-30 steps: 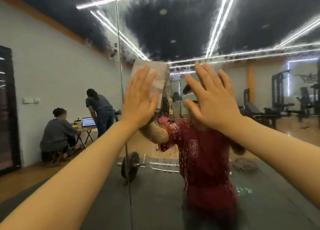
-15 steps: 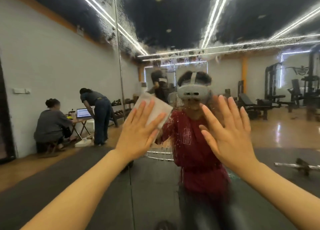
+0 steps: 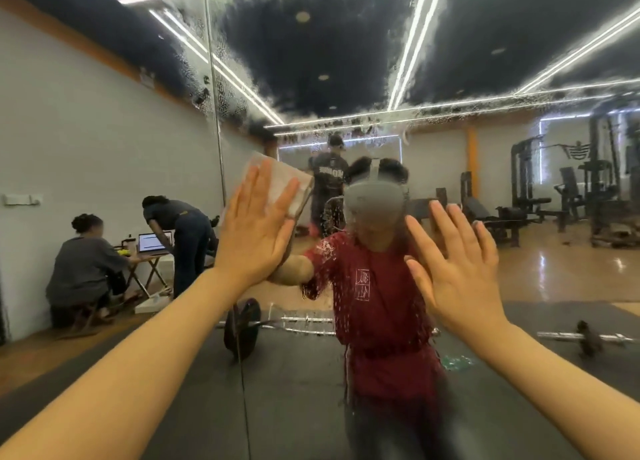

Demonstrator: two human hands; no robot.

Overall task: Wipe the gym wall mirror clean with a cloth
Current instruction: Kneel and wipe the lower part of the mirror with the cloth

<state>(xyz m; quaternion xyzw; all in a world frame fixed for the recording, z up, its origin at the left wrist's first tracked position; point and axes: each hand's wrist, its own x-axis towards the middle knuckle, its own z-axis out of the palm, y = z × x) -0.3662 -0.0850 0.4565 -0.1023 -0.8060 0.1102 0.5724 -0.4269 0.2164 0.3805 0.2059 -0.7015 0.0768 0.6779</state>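
Head view: the mirror (image 3: 346, 61) is seen filling the frame, with a vertical seam (image 3: 216, 113) running down its left part. The cloth (image 3: 294, 189), pale and folded, is held flat against the glass just right of the seam, at about the height of the reflected headset (image 3: 374, 200). It is pressed there by the left hand (image 3: 254, 241), whose fingers (image 3: 284, 200) are straight, slightly spread and pointed upward; the cloth's upper and right edges are left showing beyond the fingertips. The right hand (image 3: 457, 272) is raised to the right of the cloth, well apart from it, palm toward the glass, with fingers straight and spread; whether the glass is touched by it cannot be told. Nothing is held in it. Droplets and a wet film are noted across the upper mirror and in streaks over the reflected red shirt (image 3: 374, 314). In the reflection, a barbell (image 3: 249, 324) is seen lying on the dark floor mat behind the person, two people are seen at a small table with a laptop (image 3: 154, 243) at the left, and gym machines (image 3: 571, 196) are seen standing at the right.
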